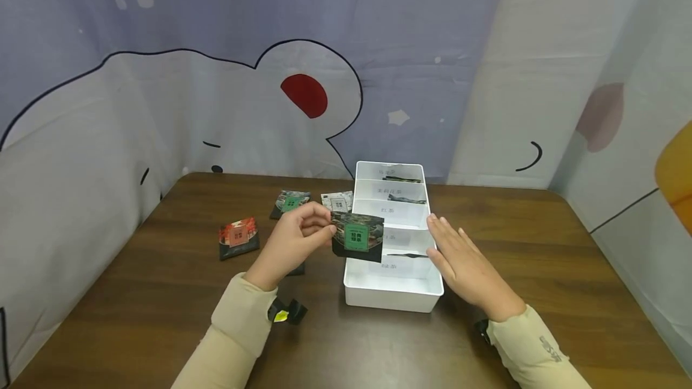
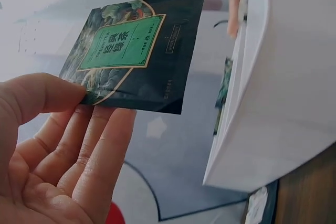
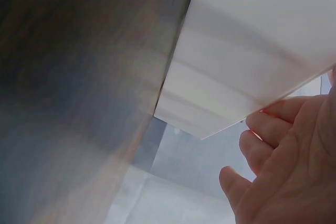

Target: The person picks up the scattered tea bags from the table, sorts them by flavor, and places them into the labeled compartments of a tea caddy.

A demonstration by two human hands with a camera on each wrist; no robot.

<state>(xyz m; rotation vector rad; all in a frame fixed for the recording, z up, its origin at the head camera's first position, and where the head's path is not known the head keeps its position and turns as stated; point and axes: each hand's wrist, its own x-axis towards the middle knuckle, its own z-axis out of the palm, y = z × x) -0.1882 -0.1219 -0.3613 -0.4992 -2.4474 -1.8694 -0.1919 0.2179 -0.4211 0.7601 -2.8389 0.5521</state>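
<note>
My left hand pinches a dark green-tea sachet by its edge, between thumb and fingers. The sachet's green label faces up in the left wrist view, and it is held over the left side of a white divided box. Labelled compartments run from front to back in the box, and thin sachet edges stand in some of them. At the box's right rim, my right hand has its fingers extended. In the right wrist view those fingers lie right at the rim of the box's side wall.
Left of the box on the brown wooden table lie a red-and-black sachet, a dark sachet with a green label and a white sachet. Another dark sachet is partly hidden by the left hand. A patterned curtain hangs behind.
</note>
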